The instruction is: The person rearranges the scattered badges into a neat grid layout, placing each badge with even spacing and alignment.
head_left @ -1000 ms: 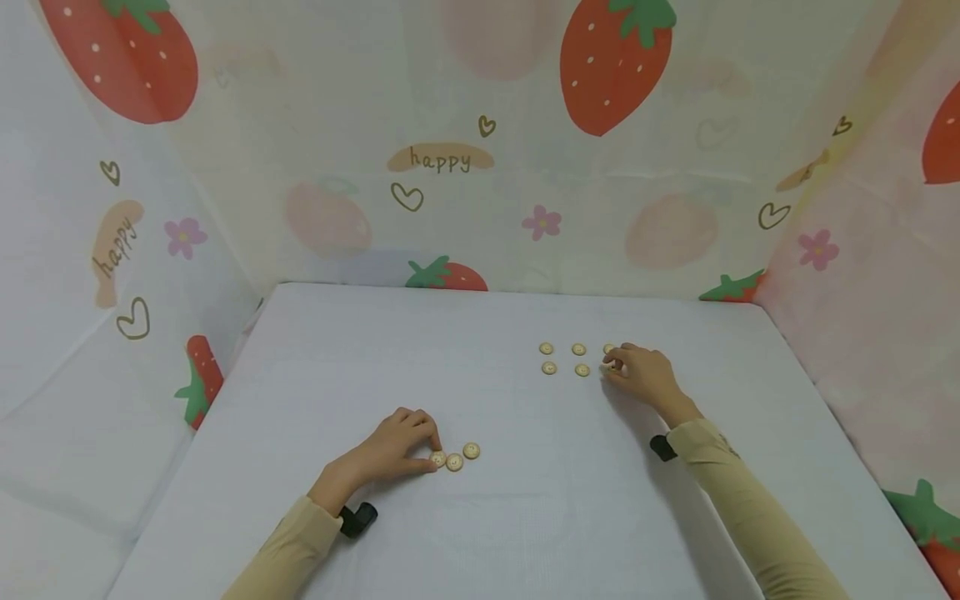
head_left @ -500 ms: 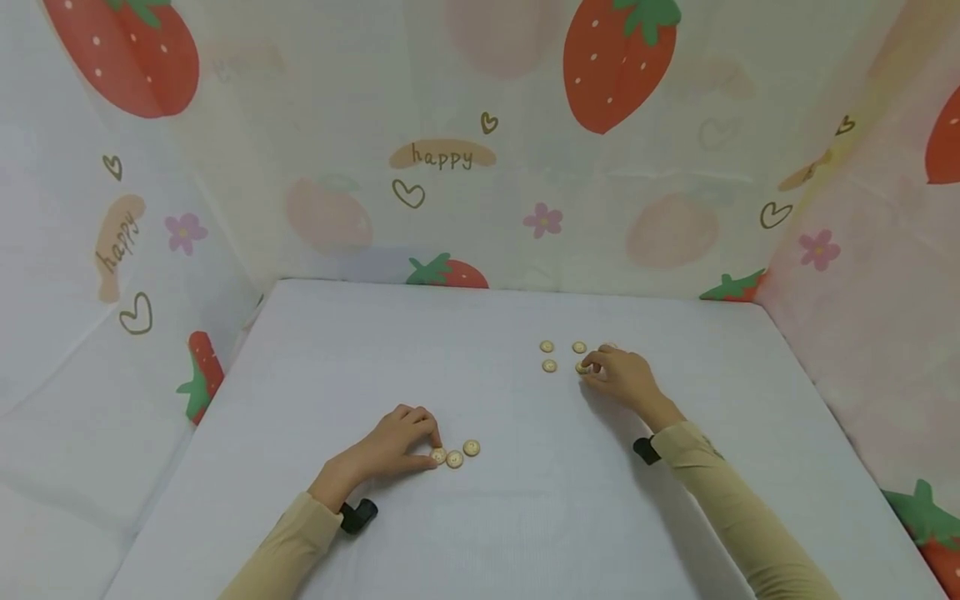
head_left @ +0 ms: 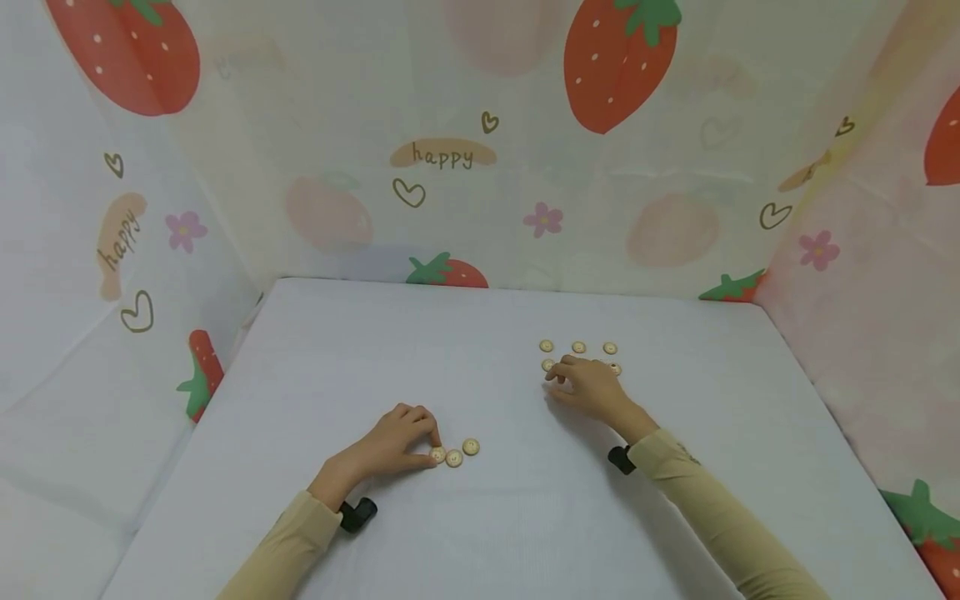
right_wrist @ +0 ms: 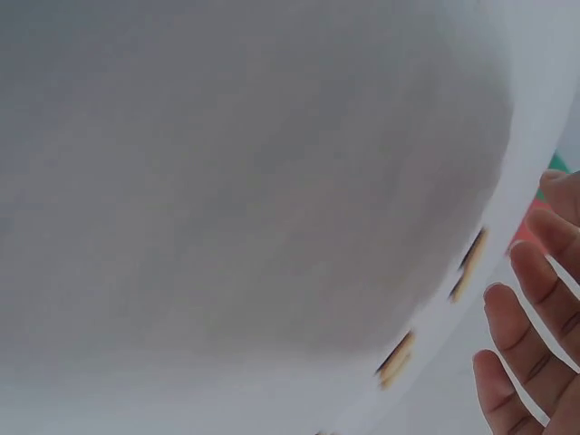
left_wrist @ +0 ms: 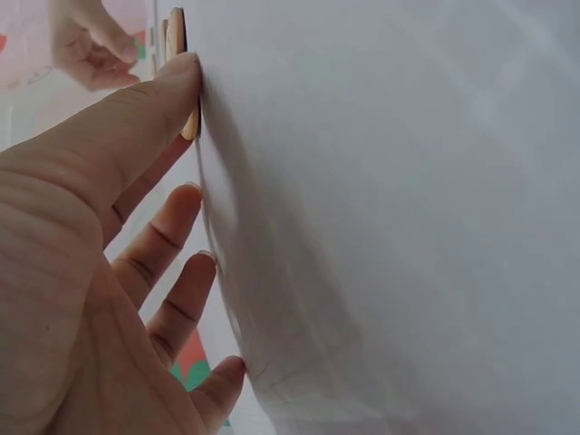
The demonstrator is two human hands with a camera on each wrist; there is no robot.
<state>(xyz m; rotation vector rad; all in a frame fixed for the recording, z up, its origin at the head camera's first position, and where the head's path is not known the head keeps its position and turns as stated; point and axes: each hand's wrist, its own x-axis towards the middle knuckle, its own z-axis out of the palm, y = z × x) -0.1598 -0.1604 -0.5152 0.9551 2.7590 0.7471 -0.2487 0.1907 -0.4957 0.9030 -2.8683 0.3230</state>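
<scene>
On the white table my left hand [head_left: 386,443] rests low and pinches a pale wooden button [head_left: 438,456] between thumb and index finger. In the left wrist view the button's edge [left_wrist: 189,125] shows past the thumb, the other fingers spread behind. Two more buttons [head_left: 454,458] lie just to its right. My right hand [head_left: 592,390] hovers over the front row of a button grid, fingers loosely bent, fingertips beside the front-left button [head_left: 547,365]. Nothing shows in its fingers in the right wrist view, where grid buttons [right_wrist: 395,359] lie beyond them. The hand hides the front-middle button.
The grid's back row of three buttons [head_left: 578,347] lies behind the right hand. A front-right button [head_left: 616,369] shows beside its wrist. Strawberry-print cloth walls [head_left: 450,225] rise around the white table [head_left: 360,350]. Each wrist wears a small black camera [head_left: 358,515].
My right hand has moved left along the front row, from its right end to its left end, uncovering the buttons at right. My left hand has stayed on its button.
</scene>
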